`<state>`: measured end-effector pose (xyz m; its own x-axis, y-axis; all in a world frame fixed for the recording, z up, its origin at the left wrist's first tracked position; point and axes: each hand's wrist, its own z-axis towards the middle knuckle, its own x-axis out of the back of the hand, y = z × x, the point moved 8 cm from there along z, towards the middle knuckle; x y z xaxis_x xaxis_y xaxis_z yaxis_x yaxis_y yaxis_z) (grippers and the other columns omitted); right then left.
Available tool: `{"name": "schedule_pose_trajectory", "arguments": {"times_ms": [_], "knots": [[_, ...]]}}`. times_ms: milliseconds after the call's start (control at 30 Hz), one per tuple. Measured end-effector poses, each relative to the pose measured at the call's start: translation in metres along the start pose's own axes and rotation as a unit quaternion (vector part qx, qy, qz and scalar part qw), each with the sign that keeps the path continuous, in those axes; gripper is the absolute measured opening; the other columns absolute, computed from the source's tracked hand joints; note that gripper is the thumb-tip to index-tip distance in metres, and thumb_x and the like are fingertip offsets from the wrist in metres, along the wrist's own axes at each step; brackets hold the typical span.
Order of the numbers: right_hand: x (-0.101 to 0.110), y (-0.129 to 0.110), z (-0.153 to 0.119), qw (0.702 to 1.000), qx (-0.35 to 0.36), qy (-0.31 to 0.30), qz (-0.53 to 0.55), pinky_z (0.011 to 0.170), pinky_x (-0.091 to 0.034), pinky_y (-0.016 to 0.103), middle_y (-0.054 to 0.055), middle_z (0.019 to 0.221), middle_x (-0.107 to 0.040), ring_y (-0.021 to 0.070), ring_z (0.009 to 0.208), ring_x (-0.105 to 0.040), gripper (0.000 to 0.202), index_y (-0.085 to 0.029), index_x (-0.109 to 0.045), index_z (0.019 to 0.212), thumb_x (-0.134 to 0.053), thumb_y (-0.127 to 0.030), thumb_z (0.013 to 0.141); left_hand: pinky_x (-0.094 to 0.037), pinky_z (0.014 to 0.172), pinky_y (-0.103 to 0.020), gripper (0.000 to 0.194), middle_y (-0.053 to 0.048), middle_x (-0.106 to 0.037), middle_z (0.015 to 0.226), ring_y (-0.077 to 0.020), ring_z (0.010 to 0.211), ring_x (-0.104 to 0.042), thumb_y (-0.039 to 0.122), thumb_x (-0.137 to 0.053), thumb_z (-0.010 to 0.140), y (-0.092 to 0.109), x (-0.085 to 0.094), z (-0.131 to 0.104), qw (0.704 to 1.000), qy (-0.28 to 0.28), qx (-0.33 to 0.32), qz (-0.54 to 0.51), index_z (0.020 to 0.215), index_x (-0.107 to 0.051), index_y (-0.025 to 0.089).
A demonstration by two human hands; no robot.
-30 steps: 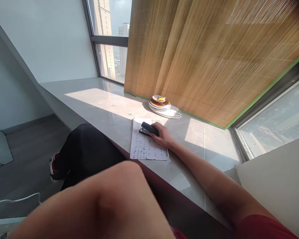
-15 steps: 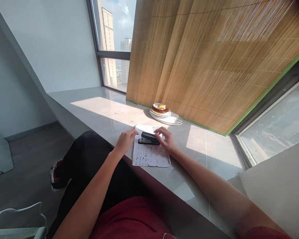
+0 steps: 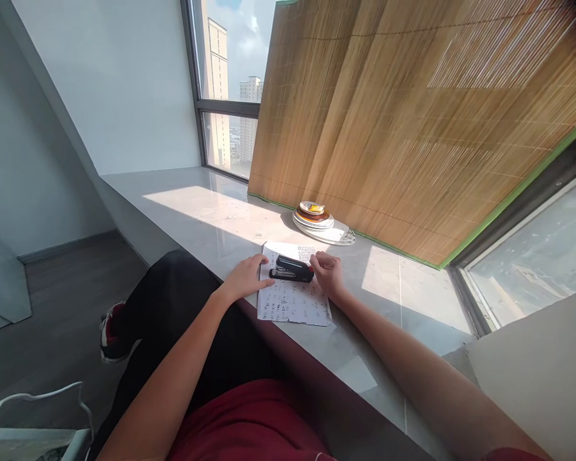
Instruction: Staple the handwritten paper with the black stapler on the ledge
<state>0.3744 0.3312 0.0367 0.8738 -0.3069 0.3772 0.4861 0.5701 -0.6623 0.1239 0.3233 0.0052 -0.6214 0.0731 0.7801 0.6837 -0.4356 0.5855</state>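
Note:
A black stapler lies on its side across a sheet of paper covered in handwriting, on the sill by the window. My left hand rests at the paper's left edge, thumb and fingers apart, near the stapler's left end and holding nothing. At the stapler's right end is my right hand, its fingers curled closed beside a small red spot. Whatever those fingers hold, if anything, is too small to make out.
Stacked plates stand on the pale tiled sill beyond the paper, against a bamboo blind. My knee is below the sill's front edge, and a white-framed object stands at the lower left.
My left hand has opened from a pinch and spread at the paper's edge. My right hand has drawn back off the stapler and curled its fingers. The view has shifted slightly.

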Motion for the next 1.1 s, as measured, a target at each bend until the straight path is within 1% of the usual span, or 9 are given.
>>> {"name": "schedule_pose_trajectory", "arguments": {"times_ms": [167, 333, 400, 567, 700, 833, 1000, 1033, 1100], "knots": [[-0.003, 0.005, -0.001, 1.000, -0.011, 0.006, 0.010, 0.057, -0.025, 0.031, -0.004, 0.053, -0.032, 0.0119, 0.056, -0.029, 0.044, -0.024, -0.028, 0.053, -0.053, -0.027, 0.088, -0.051, 0.101, -0.046, 0.053, -0.010, -0.068, 0.137, -0.0355, 0.126, -0.064, 0.053, -0.080, 0.085, -0.005, 0.002, 0.001, 0.999, 0.012, 0.027, -0.025, 0.125, -0.059, 0.025], [-0.003, 0.012, -0.002, 0.998, -0.068, 0.004, 0.008, 0.054, -0.023, 0.029, -0.005, 0.051, -0.032, 0.0111, 0.055, -0.031, 0.037, -0.024, -0.030, 0.053, -0.053, -0.028, 0.082, -0.052, 0.102, -0.046, 0.055, -0.011, -0.068, 0.137, -0.0359, 0.127, -0.064, 0.055, -0.080, 0.083, -0.005, 0.003, 0.000, 0.998, 0.009, 0.039, -0.037, 0.125, -0.060, 0.025], [-0.003, 0.012, -0.002, 0.997, -0.073, 0.004, 0.003, 0.054, -0.022, 0.028, -0.005, 0.051, -0.032, 0.0110, 0.055, -0.031, 0.035, -0.024, -0.030, 0.054, -0.052, -0.029, 0.081, -0.052, 0.103, -0.047, 0.055, -0.011, -0.068, 0.138, -0.0361, 0.128, -0.064, 0.054, -0.080, 0.084, -0.005, 0.003, -0.001, 0.998, 0.008, 0.043, -0.038, 0.125, -0.060, 0.025], [-0.003, 0.015, -0.002, 0.997, -0.074, 0.002, -0.027, 0.053, -0.019, 0.029, -0.005, 0.055, -0.025, 0.0111, 0.056, -0.024, 0.034, -0.026, -0.025, 0.058, -0.051, -0.031, 0.079, -0.053, 0.101, -0.047, 0.055, -0.011, -0.068, 0.139, -0.0362, 0.128, -0.064, 0.056, -0.079, 0.085, -0.006, 0.003, -0.001, 0.998, 0.002, 0.045, -0.036, 0.126, -0.059, 0.026], [-0.005, 0.022, -0.002, 0.992, -0.087, -0.033, -0.085, 0.055, -0.021, 0.030, -0.005, 0.053, -0.023, 0.0116, 0.056, -0.024, 0.033, -0.026, -0.024, 0.054, -0.047, -0.032, 0.077, -0.053, 0.101, -0.046, 0.054, -0.011, -0.068, 0.139, -0.0354, 0.128, -0.064, 0.055, -0.079, 0.085, -0.007, 0.003, -0.001, 0.998, 0.005, 0.043, -0.038, 0.126, -0.059, 0.026], [-0.004, 0.023, 0.001, 0.988, -0.074, -0.047, -0.129, 0.057, -0.023, 0.030, -0.004, 0.055, -0.026, 0.0120, 0.058, -0.025, 0.031, -0.025, -0.025, 0.054, -0.045, -0.029, 0.077, -0.053, 0.101, -0.046, 0.052, -0.011, -0.068, 0.139, -0.0355, 0.127, -0.064, 0.054, -0.078, 0.085, -0.006, 0.002, -0.001, 0.998, 0.003, 0.045, -0.034, 0.125, -0.058, 0.026], [-0.008, 0.033, -0.001, 0.966, -0.108, -0.111, -0.208, 0.054, -0.018, 0.031, -0.005, 0.051, -0.026, 0.0123, 0.057, -0.022, 0.033, -0.024, -0.025, 0.050, -0.053, -0.019, 0.068, -0.052, 0.103, -0.047, 0.054, -0.012, -0.066, 0.141, -0.0358, 0.130, -0.063, 0.055, -0.078, 0.085, -0.005, 0.003, -0.002, 0.998, -0.004, 0.049, -0.035, 0.125, -0.057, 0.026], [-0.006, 0.034, -0.002, 0.965, -0.111, -0.108, -0.212, 0.054, -0.017, 0.031, -0.005, 0.051, -0.025, 0.0123, 0.057, -0.021, 0.035, -0.025, -0.024, 0.050, -0.054, -0.018, 0.067, -0.052, 0.104, -0.047, 0.053, -0.012, -0.066, 0.141, -0.0359, 0.130, -0.063, 0.055, -0.078, 0.085, -0.005, 0.003, -0.002, 0.998, -0.004, 0.049, -0.038, 0.125, -0.057, 0.026], [0.000, 0.030, -0.001, 0.973, -0.104, -0.069, -0.195, 0.054, -0.016, 0.031, -0.005, 0.051, -0.023, 0.0124, 0.058, -0.019, 0.040, -0.025, -0.023, 0.050, -0.056, -0.020, 0.072, -0.052, 0.104, -0.047, 0.053, -0.012, -0.067, 0.141, -0.0363, 0.129, -0.063, 0.055, -0.078, 0.085, -0.005, 0.003, -0.002, 0.998, -0.004, 0.048, -0.043, 0.125, -0.058, 0.025]]}}
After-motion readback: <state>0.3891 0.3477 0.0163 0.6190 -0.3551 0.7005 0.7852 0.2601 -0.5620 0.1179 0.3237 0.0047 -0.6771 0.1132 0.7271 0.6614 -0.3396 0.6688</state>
